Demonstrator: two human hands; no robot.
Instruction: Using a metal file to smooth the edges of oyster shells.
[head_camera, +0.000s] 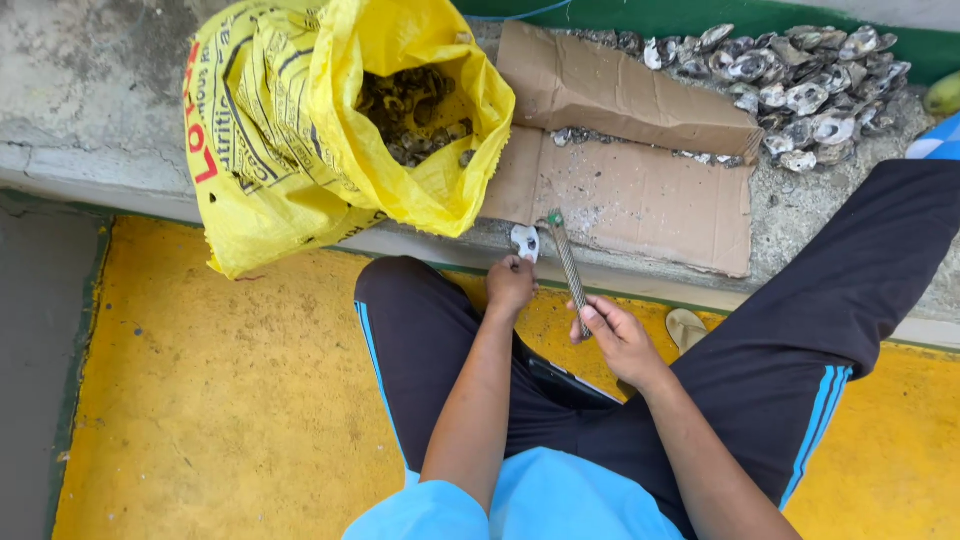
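Both hands raised over the lap, shell and rod in grasp.
The left hand (510, 285) pinches a pale shell (525, 241) at the ledge (640, 275) edge; the right hand (618, 338), wrist bent, grips a ribbed metal rod (568, 265) pointing up toward the cardboard (640, 195).

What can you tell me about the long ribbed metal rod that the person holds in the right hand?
The long ribbed metal rod looks like grey steel bar with spiral ridges, dull and worn. Its top end has a greenish tip. It stands nearly upright, leaning slightly left, over the edge of the flat brown cardboard sheet. The right hand grips its lower end. Its top is close to the small white shell in the left hand.
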